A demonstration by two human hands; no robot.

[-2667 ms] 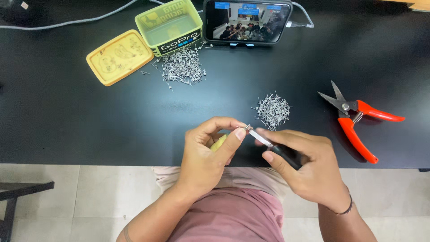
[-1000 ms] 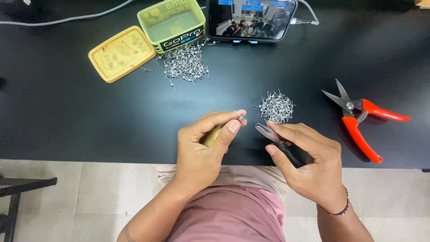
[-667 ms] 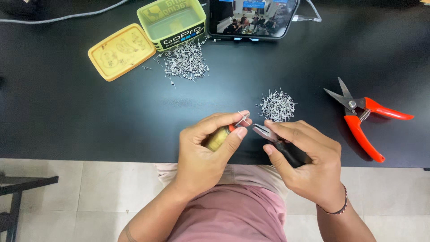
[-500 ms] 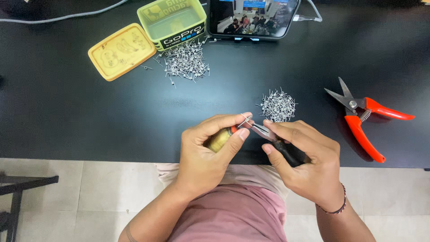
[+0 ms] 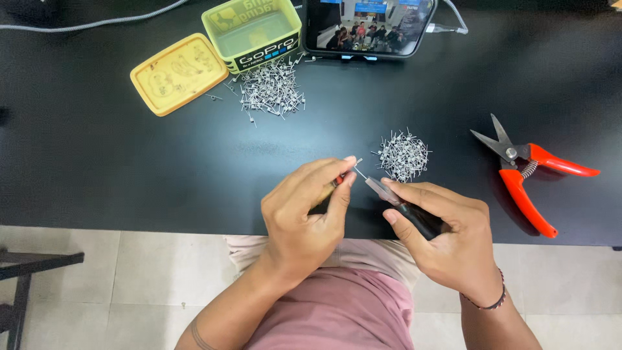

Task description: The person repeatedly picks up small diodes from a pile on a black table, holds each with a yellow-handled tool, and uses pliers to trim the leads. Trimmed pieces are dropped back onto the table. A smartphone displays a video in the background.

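My left hand pinches a small tool with a yellow and red handle, whose thin metal tip carries a tiny wire coil. In my right hand is a pair of black-handled pliers, its metal jaws pointing up-left at the coil's wire leg. Both hands hover over the front edge of the black table. A pile of small wire coils lies just beyond my right hand.
A second, larger pile of coils lies by a green plastic box and its yellow lid. A phone with a lit screen stands at the back. Red-handled snips lie at the right.
The left hand has turned, hiding most of the yellow handle, and the coil on the tip has risen slightly. The pliers' jaws stay close to the coil.
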